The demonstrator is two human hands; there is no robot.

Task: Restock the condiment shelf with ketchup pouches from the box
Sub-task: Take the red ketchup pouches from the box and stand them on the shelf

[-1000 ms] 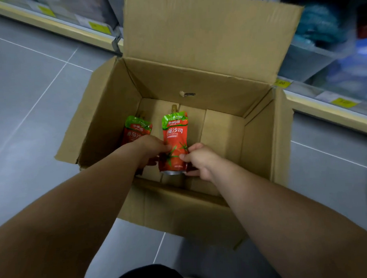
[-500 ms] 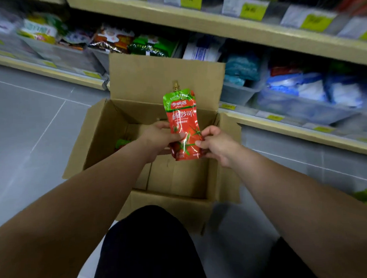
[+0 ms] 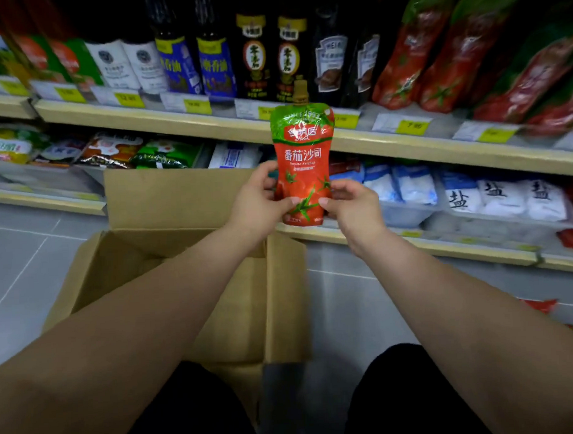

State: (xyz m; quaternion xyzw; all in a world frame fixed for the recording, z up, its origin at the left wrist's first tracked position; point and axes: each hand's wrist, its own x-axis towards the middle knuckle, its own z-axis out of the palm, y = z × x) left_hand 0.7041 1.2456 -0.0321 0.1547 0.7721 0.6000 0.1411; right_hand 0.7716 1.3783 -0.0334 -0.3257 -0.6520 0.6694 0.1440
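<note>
At the left the cardboard box (image 3: pixel 283 298) stands open on the floor. The left forearm crosses over it and hides most of the inside, so I cannot tell if more pouches wait in it. The left hand (image 3: pixel 257 201) pinches the lower left edge of one ketchup pouch (image 3: pixel 304 157), with the thumb on the front. The pouch is upright in the air, spout on top, above the far right corner of the box and in front of the condiment shelf (image 3: pixel 217 123). It touches nothing but the two hands. The right hand (image 3: pixel 353 208) pinches the lower right edge in the same way. Further right, on the upper board, a row of similar red pouches (image 3: pixel 406 56) leans beside dark bottles (image 3: pixel 286 54). In my judgement the task is in the middle: this pouch is out of the box but not yet placed, and its place is probably by that row, up and to the right.
</note>
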